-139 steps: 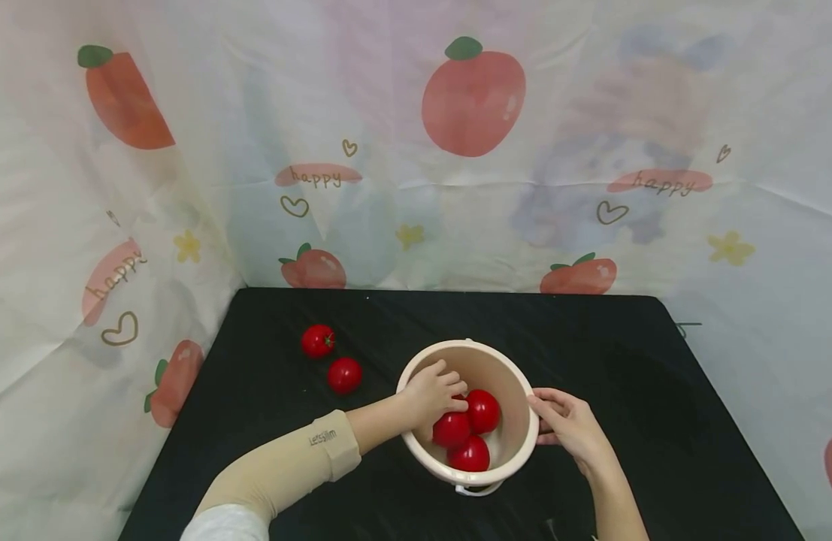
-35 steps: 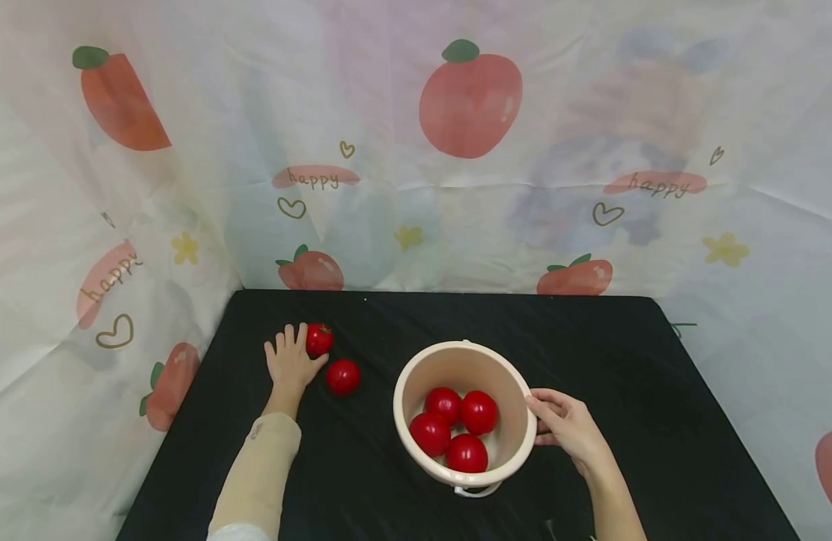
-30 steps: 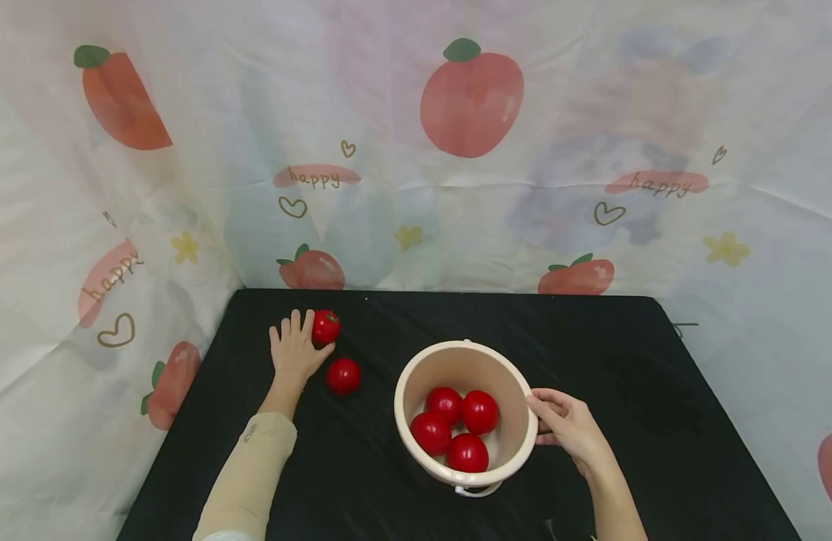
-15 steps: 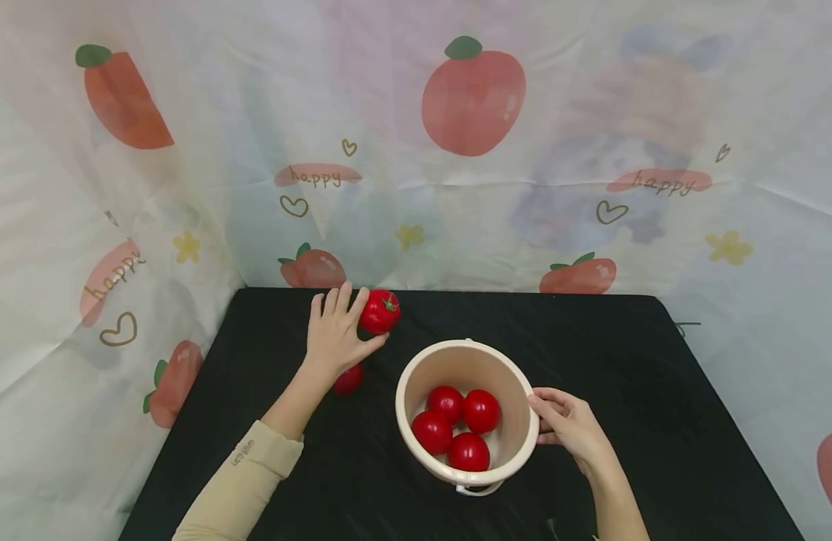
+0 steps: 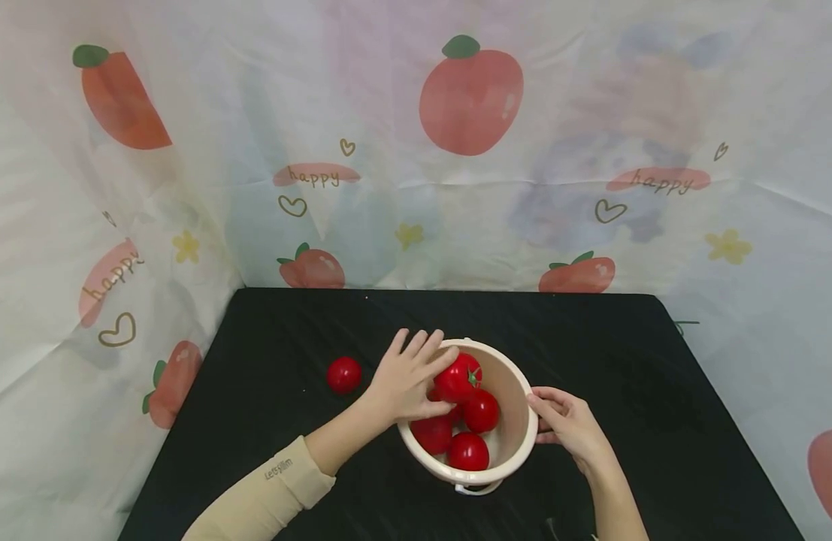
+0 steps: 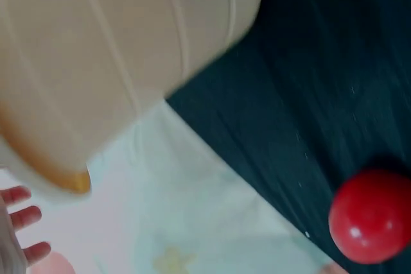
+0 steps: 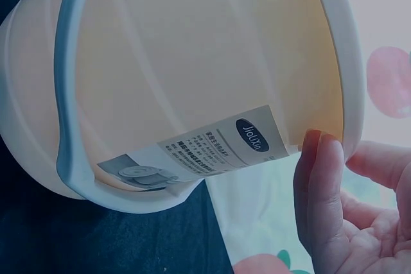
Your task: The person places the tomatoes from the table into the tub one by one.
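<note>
Over the left side of a cream plastic bucket [image 5: 508,378], my left hand [image 5: 403,382] holds a red tomato [image 5: 458,378] with a green stem between thumb and fingers. Inside the bucket lie several more tomatoes [image 5: 468,451], one partly hidden beneath the held one. My right hand [image 5: 573,425] pinches the bucket's right rim; the right wrist view has its fingertips [image 7: 326,165] against the outer wall and the thumb at the rim. To the left of the bucket, one tomato [image 5: 344,375] rests on the table. In the left wrist view, only fingertips [image 6: 26,217] show past the bucket.
A black cloth covers the table [image 5: 591,338]. Printed fabric [image 5: 402,113] hangs behind and at both sides. The bucket's white handle [image 5: 479,488] hangs down at its front, and a printed label [image 7: 212,149] is on its outer wall.
My left hand has picked up the stemmed tomato from the back left and carried it right, to above the bucket. My right hand has stayed on the rim.
</note>
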Tool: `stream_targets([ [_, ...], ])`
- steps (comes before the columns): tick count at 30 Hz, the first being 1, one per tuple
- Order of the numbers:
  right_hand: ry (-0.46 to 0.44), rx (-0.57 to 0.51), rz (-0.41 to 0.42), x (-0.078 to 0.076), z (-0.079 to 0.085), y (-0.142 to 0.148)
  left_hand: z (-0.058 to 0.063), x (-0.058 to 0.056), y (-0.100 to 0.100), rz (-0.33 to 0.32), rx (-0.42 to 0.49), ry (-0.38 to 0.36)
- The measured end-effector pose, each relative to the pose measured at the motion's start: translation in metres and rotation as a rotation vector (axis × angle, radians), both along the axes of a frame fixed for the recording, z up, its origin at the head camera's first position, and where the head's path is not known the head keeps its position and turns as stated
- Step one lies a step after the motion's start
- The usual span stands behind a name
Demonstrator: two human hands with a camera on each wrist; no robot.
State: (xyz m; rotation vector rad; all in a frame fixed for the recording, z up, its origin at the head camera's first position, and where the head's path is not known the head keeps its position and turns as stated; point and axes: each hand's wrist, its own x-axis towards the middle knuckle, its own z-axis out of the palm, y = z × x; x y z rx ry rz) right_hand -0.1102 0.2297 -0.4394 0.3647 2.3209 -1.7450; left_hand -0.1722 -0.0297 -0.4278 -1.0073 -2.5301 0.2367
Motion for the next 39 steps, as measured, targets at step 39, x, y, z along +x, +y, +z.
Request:
stream_targets([
  [39, -0.001, 0.017, -0.007, 0.0, -0.002, -0.001, -0.032, 0.022, 0.061, -0.204, -0.534, -0.163],
])
